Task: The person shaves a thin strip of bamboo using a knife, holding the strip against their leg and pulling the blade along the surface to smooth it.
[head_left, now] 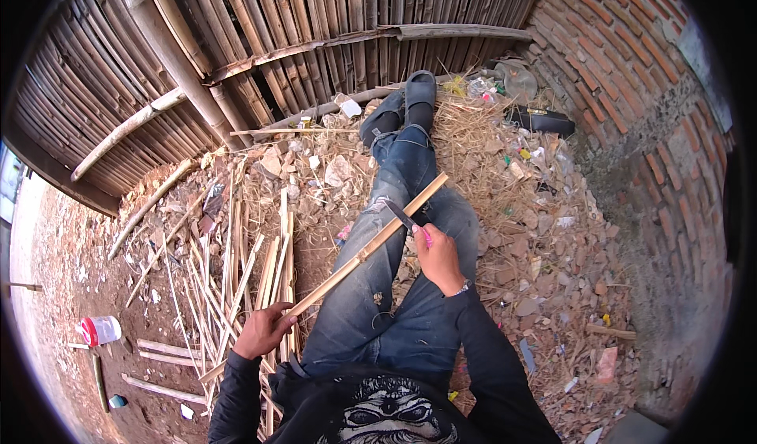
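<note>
- Wearing a black top (303,397) with a pale print at the front, nearest of all.
- Left hand (268,330): grip clamped on a bamboo strip (371,248) towards its near end, thumb along the upper side.
- Right hand (439,259): grip clamped round the pink handle of a knife (400,215), with a band (459,289) at the wrist.
- Held slantwise above the legs, from the left hand up to the right knee, with a joint showing partway along the strip.
- Set across the strip near its far end, the dark blade; unclear how deep, if at all, into the bamboo.
- Stretched out beneath, in worn blue jeans (339,310), both legs, close together.
- Heaped just beside the left leg, many thin split strips (289,263), mostly pointing away.
- Lying farther left on bare soil (150,314): short loose sticks (169,348) and a clear tub with a red lid (101,330), tipped on its side.
- Spread along the right, broken rubble (544,270) mixed with straw and litter.
- Past the knees, dark shoes (422,89), crossed at the ankles.
- Right of the shoes, a long black object (542,121), kind unclear.
- Farthest off, a bamboo wall (331,10) ahead, meeting a brick wall (607,65) on the right.
</note>
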The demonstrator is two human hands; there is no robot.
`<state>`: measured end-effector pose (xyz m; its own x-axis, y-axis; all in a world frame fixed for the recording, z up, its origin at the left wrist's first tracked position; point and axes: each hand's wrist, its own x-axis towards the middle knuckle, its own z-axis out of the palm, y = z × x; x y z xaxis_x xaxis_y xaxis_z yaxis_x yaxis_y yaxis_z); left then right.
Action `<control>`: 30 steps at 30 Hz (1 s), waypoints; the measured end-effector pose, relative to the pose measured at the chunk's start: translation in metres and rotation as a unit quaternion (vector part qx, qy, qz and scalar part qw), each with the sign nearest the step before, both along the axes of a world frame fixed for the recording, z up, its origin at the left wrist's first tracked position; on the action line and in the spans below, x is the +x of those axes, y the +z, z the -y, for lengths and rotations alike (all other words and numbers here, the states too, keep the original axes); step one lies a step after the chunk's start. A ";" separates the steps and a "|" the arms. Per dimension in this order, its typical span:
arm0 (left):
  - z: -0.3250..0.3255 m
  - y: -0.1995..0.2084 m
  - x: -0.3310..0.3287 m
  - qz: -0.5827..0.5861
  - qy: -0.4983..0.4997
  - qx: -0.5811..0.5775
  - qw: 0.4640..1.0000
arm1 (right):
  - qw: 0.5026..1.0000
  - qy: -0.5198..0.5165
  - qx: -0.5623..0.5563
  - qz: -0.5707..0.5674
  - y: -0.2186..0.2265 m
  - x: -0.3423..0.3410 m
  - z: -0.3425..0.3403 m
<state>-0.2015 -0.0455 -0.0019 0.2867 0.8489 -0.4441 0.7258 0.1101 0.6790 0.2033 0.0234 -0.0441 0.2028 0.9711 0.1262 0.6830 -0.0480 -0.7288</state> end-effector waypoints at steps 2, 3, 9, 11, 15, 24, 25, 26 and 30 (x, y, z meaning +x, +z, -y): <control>0.028 -0.013 -0.044 0.062 0.043 0.013 0.997 | 0.999 -0.010 0.016 0.030 0.002 0.004 -0.009; 0.038 -0.018 -0.065 0.033 0.033 0.022 0.999 | 0.998 -0.018 -0.005 0.052 0.003 0.009 -0.015; 0.048 -0.026 -0.049 -0.081 0.009 0.276 0.958 | 0.997 -0.060 -0.024 0.039 -0.002 -0.005 -0.006; 0.049 -0.035 -0.048 -0.090 0.004 0.294 0.952 | 0.998 -0.037 -0.029 0.028 -0.006 -0.010 0.002; 0.048 -0.060 -0.048 -0.090 -0.015 0.337 0.937 | 0.995 -0.087 -0.045 -0.028 0.002 -0.002 -0.005; 0.020 -0.067 -0.020 -0.035 -0.031 0.338 0.940 | 0.991 -0.068 0.040 -0.111 -0.028 -0.014 -0.001; 0.018 -0.069 -0.021 -0.030 -0.006 0.347 0.937 | 0.993 -0.051 0.060 -0.085 -0.027 -0.017 0.003; 0.020 -0.069 -0.024 -0.032 -0.005 0.347 0.937 | 0.994 -0.033 0.081 -0.058 -0.026 -0.018 0.005; 0.020 -0.067 -0.019 -0.017 -0.003 0.338 0.941 | 0.995 -0.048 -0.035 -0.081 -0.016 -0.003 -0.004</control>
<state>-0.2204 -0.0652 -0.0687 0.2876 0.9393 0.1872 0.7479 -0.3423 0.5687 0.2002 0.0276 -0.0597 0.3082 0.9512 0.0180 0.5471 -0.1617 -0.8213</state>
